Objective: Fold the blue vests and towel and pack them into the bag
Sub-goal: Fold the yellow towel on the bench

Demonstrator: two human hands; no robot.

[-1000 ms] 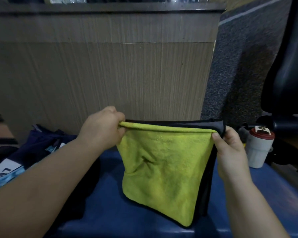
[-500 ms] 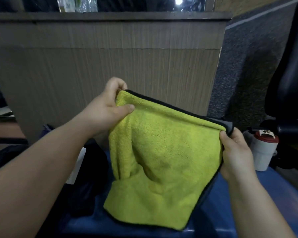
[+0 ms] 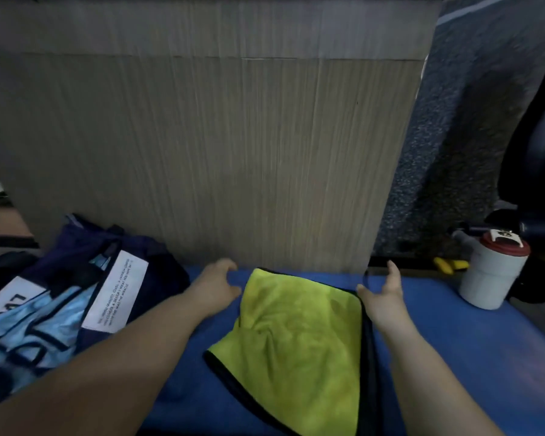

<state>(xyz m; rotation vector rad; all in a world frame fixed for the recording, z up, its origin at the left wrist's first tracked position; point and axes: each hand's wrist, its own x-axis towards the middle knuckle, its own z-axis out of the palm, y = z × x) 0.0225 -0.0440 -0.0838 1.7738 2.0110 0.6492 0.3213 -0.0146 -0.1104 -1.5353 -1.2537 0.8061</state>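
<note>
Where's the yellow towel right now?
In the head view the yellow towel lies folded on the blue surface, centre-right, between the left hand and right hand, with the blue vests off to its left.

You've let go of the towel (image 3: 299,341): it was lifted between your hands, now it lies folded on the blue bench (image 3: 472,347). Your left hand (image 3: 216,286) and right hand (image 3: 383,297) hover loose-fingered at its far corners.
</note>
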